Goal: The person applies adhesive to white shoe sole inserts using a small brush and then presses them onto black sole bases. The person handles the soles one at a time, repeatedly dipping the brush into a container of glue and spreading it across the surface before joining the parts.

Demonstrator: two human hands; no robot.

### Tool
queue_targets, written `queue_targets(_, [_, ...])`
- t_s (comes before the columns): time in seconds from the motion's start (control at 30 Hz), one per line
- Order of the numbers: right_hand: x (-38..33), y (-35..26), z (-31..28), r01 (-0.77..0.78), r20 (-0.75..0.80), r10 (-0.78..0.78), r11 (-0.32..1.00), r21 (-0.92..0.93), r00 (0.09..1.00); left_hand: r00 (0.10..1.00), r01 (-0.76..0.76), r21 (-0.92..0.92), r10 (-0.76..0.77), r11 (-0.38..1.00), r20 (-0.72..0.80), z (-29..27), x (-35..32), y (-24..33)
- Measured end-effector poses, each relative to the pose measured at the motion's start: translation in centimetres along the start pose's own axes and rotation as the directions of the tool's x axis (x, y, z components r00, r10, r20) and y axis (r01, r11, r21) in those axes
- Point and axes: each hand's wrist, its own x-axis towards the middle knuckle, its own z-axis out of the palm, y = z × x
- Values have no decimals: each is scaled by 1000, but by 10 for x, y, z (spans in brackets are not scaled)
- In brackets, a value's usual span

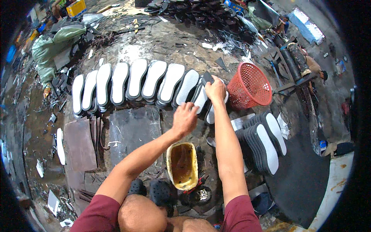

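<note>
A curved row of shoe soles (137, 77), stacked in small piles with white tops and dark edges, runs across the floor in front of me. At its right end my right hand (216, 91) grips a dark, flat sole-like piece (208, 77) over the last piles; its lower part is hidden by the hand. My left hand (184, 119) is near the lower ends of the soles left of it, fingers loosely bent and apart, with nothing visible in them. Between my forearms stands a yellow-rimmed tub (195, 170) with brown liquid.
A red perforated basket (251, 85) stands just right of the row. More stacked soles (266, 150) lie beyond my right forearm, beside a large black sheet (303, 181). Flat dark sheets (135, 129) lie left of the tub. Scraps and a heap of dark pieces (197, 17) cover the far floor.
</note>
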Motion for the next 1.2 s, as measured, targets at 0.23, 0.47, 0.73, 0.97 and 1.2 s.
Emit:
queue_targets(0.23, [12, -30, 23, -98, 74, 103, 993, -71, 992, 990, -27, 270, -12, 963, 141, -32, 8, -65])
queue_targets(0.47, [9, -26, 32, 123, 133, -109, 987, -102, 985, 991, -67, 283, 31, 957, 130, -27, 4, -79])
queue_targets(0.73, [6, -4, 26, 184, 148, -172, 980, -75, 974, 996, -56, 266, 34, 962, 86, -25, -1, -75])
queue_targets(0.97, [9, -10, -74, 150, -151, -79, 821, 550, 985, 1000, -24, 60, 24, 998, 13, -22, -12, -91])
queue_targets(1.2, [14, 9, -27, 149, -98, -140, 985, 90, 985, 998, 36, -10, -35, 999, 49, -20, -1, -75])
